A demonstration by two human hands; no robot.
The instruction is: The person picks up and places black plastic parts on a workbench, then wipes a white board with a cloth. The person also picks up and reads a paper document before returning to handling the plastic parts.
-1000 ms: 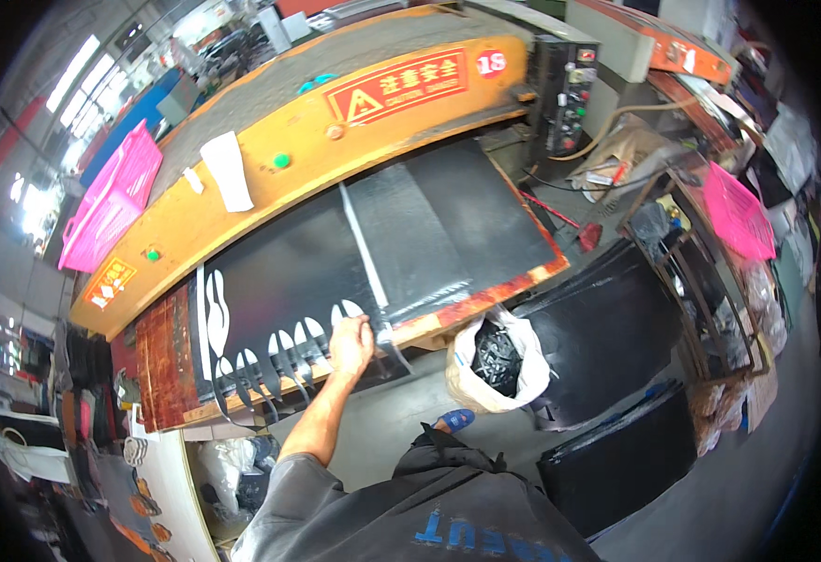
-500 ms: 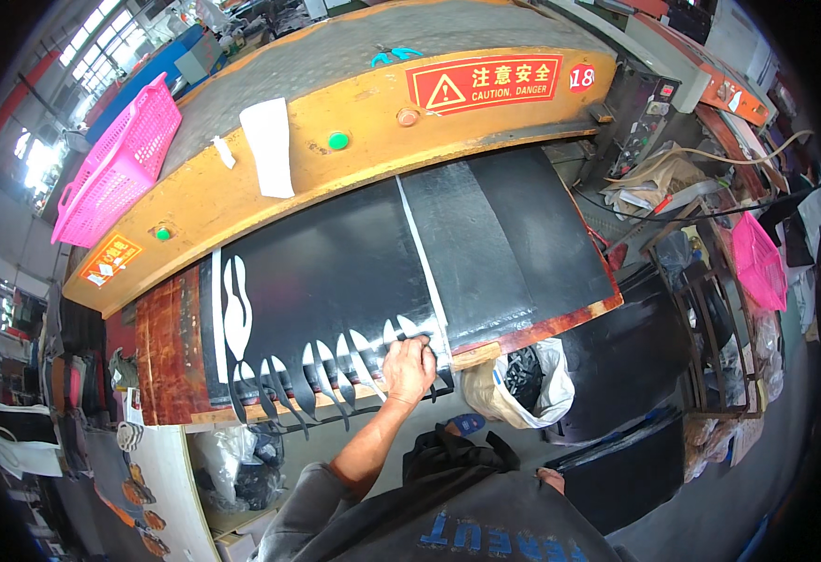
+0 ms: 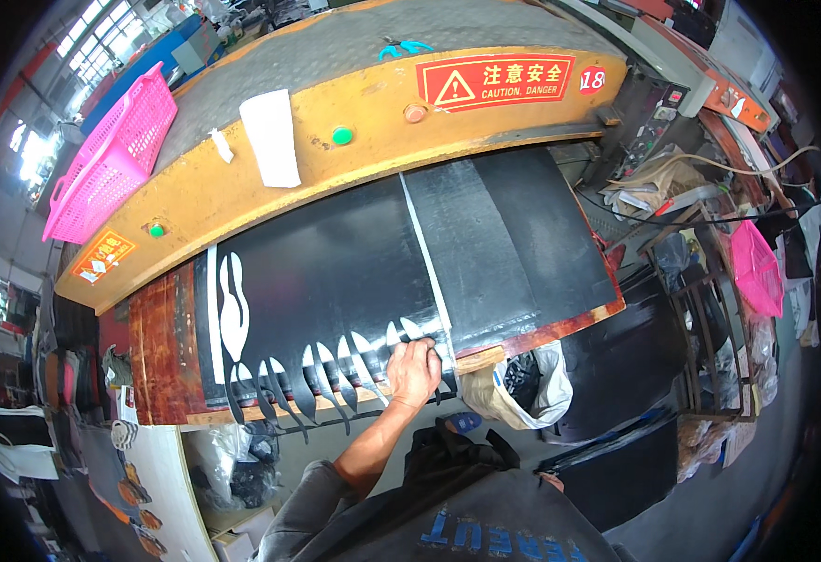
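Note:
My left hand [image 3: 413, 372] rests at the near edge of a black sheet [image 3: 335, 253], fingers curled and closed. What lies under the fingers is hidden. Two white pointed shapes show just beyond the knuckles. Leftward along that edge runs a row of slender, curved black cut pieces [image 3: 305, 398], with white leaf-shaped patches at their far ends and tails sticking out over the edge. A larger white curved shape [image 3: 233, 314] shows near the sheet's left side. Of my right hand [image 3: 551, 480], only a sliver shows beside my dark shirt; its fingers are hidden.
A yellow machine beam [image 3: 373, 112] with green buttons and a red warning label spans the far side. Pink baskets [image 3: 115, 155] stand at left and right. A white sack [image 3: 546, 393] with black scraps is below the reddish board [image 3: 162, 347]. Blue-handled pliers [image 3: 406, 48] lie on top.
The view has shifted slightly. My left hand stays at the same place on the sheet's near edge, with almost no movement; the row of cut pieces looks the same.

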